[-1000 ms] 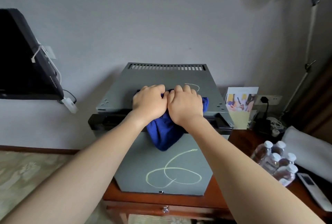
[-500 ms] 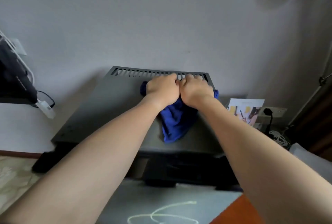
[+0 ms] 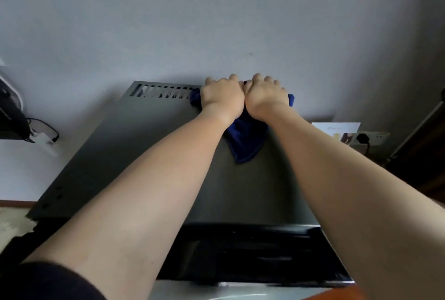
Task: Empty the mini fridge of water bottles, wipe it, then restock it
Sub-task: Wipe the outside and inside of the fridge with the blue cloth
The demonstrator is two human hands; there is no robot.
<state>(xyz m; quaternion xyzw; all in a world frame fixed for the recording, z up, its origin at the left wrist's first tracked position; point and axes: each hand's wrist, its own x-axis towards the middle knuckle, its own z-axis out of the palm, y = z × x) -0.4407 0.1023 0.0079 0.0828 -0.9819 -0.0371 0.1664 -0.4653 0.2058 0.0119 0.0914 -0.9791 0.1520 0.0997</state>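
Note:
The grey mini fridge [image 3: 134, 150] fills the middle of the view, seen from above, with a vent slot row along its back edge and a black strip at its front. A blue cloth [image 3: 245, 140] lies on the fridge top at the back right, by the wall. My left hand [image 3: 221, 98] and my right hand [image 3: 265, 97] sit side by side on the cloth with fingers curled over it, pressing it down at the fridge's rear edge. A corner of the cloth trails toward me between my forearms. No water bottles are in view.
The grey wall [image 3: 216, 23] stands right behind the fridge. A card [image 3: 337, 128] and a wall socket with a black plug [image 3: 362, 138] are at the right. A dark device with a cable [image 3: 14, 119] hangs at the left. Wooden tabletop [image 3: 337, 296] shows bottom right.
Both hands have pushed the blue cloth from the fridge's front edge back across the top to the rear right corner. My head has moved closer over the fridge; the bottles left the view.

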